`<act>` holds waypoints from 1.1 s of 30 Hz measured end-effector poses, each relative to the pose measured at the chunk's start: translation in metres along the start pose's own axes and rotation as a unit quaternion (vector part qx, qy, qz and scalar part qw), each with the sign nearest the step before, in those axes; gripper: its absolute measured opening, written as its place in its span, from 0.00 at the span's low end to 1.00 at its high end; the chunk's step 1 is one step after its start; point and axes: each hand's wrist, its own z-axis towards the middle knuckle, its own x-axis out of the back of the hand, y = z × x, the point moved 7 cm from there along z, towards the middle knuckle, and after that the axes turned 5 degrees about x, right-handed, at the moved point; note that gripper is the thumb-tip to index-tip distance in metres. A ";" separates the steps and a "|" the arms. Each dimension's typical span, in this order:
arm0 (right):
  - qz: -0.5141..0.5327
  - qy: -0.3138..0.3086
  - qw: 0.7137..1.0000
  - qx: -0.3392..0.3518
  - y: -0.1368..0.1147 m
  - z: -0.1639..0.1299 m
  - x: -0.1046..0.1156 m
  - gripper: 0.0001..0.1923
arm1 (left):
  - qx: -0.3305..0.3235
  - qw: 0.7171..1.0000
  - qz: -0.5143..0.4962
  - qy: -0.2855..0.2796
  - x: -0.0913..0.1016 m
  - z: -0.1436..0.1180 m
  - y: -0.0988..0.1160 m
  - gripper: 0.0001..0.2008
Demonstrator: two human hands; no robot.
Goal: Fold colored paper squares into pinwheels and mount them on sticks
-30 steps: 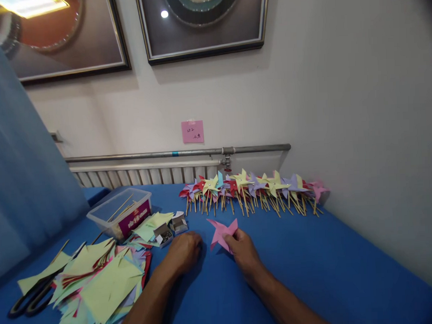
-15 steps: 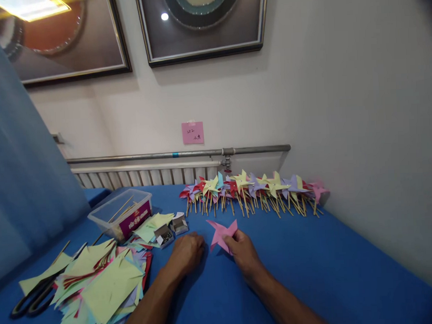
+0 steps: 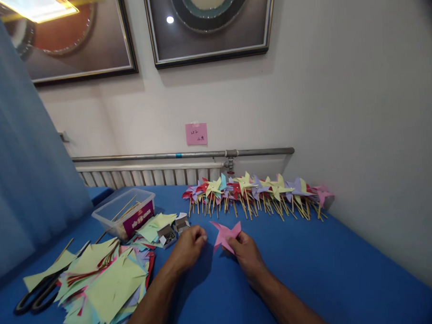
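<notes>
Beside paper pile (image 3: 116, 288), curled left hand (image 3: 187, 246), contents unclear, partly hides small box (image 3: 181, 222); right hand (image 3: 248, 256) pinches pink pinwheel (image 3: 223, 235).

Your blue table (image 3: 335, 266) carries scissors (image 3: 55, 275) and a paper pile (image 3: 114, 288) at your left, a tub (image 3: 143, 215), two boxes (image 3: 166, 236), and pinwheels (image 3: 257, 190) along the back.

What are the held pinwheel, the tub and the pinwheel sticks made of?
Held pinwheel: matt paper or thin card, judging by its thin, pointed edges. Tub: likely clear, slightly glossy plastic; its bare walls are see-through. Sticks: probably unpainted wood or bamboo, being pale tan and slim.
</notes>
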 end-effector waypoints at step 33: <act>-0.020 -0.075 0.996 0.049 -0.019 -0.015 -0.022 0.16 | 0.048 0.968 -0.243 0.035 -0.033 -0.004 0.008 0.07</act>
